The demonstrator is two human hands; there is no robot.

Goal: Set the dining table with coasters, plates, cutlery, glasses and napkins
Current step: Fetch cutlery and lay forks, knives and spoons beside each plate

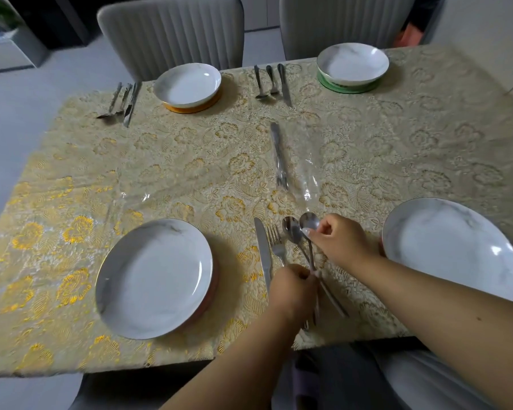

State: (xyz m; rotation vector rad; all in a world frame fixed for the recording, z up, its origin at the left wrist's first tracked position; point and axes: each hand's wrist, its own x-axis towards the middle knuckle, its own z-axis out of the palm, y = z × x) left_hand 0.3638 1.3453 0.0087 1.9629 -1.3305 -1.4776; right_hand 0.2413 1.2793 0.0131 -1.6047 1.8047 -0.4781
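Two spoons (301, 232) cross between the near plates, bowls pointing far, handles running near. The right hand (338, 241) pinches one bowl with curled fingers; the left hand (292, 287) grips the handles lower down. The knife (263, 253) and fork (277, 247) lie just left, parallel, so one spoon should probably go beside them

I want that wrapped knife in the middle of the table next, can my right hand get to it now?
Probably not yet: the right hand pinches a steel spoon, though nothing blocks the way to the plastic-wrapped steel knife.
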